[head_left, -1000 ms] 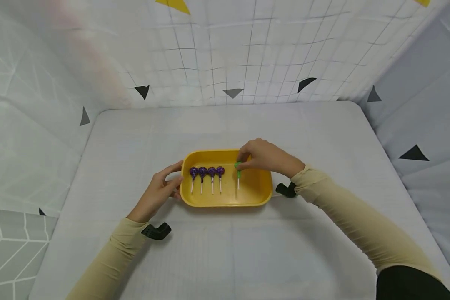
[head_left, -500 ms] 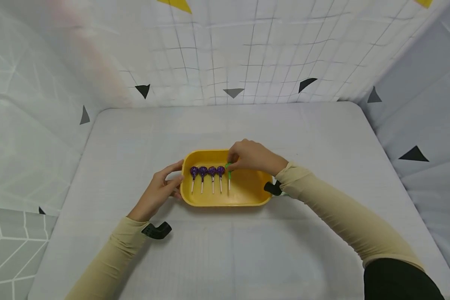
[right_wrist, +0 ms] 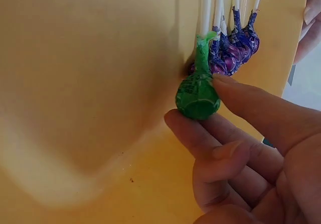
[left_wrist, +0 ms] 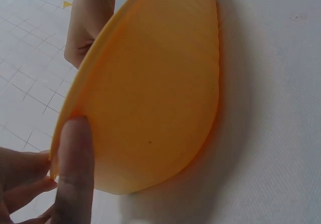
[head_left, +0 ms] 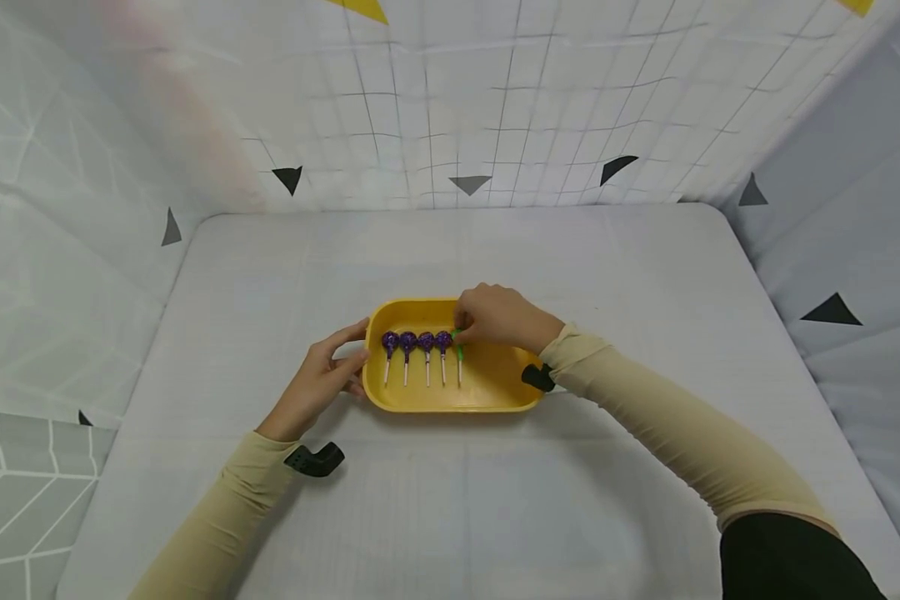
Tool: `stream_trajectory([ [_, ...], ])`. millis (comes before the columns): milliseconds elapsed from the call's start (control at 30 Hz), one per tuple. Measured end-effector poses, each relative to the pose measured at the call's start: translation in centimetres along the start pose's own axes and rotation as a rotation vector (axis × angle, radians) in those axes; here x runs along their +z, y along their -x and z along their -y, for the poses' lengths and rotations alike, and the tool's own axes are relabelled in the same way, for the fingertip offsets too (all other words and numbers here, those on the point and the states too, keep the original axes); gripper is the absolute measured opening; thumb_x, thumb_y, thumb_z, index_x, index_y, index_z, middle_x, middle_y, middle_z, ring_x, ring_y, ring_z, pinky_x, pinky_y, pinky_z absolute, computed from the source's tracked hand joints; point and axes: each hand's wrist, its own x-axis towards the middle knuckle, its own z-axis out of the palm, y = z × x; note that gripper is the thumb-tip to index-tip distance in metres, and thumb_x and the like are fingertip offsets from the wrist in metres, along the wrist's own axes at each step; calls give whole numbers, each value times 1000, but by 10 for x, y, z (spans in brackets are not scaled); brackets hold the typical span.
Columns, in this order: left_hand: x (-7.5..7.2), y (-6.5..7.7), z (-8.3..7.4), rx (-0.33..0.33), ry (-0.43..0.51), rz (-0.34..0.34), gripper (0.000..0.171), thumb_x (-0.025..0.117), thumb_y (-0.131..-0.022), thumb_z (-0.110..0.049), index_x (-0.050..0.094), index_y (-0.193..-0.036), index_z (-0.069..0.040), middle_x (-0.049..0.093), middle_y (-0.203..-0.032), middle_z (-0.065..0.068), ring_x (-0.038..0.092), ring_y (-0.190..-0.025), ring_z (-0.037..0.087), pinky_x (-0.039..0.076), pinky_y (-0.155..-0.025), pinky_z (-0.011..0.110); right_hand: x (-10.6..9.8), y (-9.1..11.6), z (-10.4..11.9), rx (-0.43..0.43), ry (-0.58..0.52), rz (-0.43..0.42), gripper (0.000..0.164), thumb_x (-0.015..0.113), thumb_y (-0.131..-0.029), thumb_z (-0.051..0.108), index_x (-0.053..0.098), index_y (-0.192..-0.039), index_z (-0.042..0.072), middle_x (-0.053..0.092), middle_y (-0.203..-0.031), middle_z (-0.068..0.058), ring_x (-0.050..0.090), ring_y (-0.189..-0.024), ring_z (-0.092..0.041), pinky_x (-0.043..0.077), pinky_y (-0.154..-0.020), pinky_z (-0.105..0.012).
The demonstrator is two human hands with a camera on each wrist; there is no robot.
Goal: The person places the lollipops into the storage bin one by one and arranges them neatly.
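A yellow tray sits at the middle of the white table. Thumb and fingers of my left hand hold its left end; in the left wrist view one fingertip presses the outer wall just under the rim. Over the tray's inside, my right hand pinches a green-wrapped lollipop by its candy head, its white stick pointing toward the person. Just left of it lie several purple-wrapped lollipops, lined up side by side with their sticks the same way.
White cloth covers the table. A pale backdrop with a thin grid rises behind the far edge, and fabric walls stand on both sides. A black wrist mount on the right arm overlaps the tray's right end.
My right hand has moved left with the green lollipop, bringing it beside the purple row; over the last half second it shifts only slightly. The left hand stays at the tray's end.
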Motion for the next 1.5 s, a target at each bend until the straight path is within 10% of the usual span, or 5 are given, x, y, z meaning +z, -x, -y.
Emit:
stream_trajectory([
  [1500,2,1,3,4,9,-7,56,53,-109,-17,34,-163,-15,37,-162,17,69,-73,13,65,-70,30,-11,9,3,48,36,-5,26,76,-95,34,79,-108,12,77,-107,-4,70,-97,-22,61,-83,-38],
])
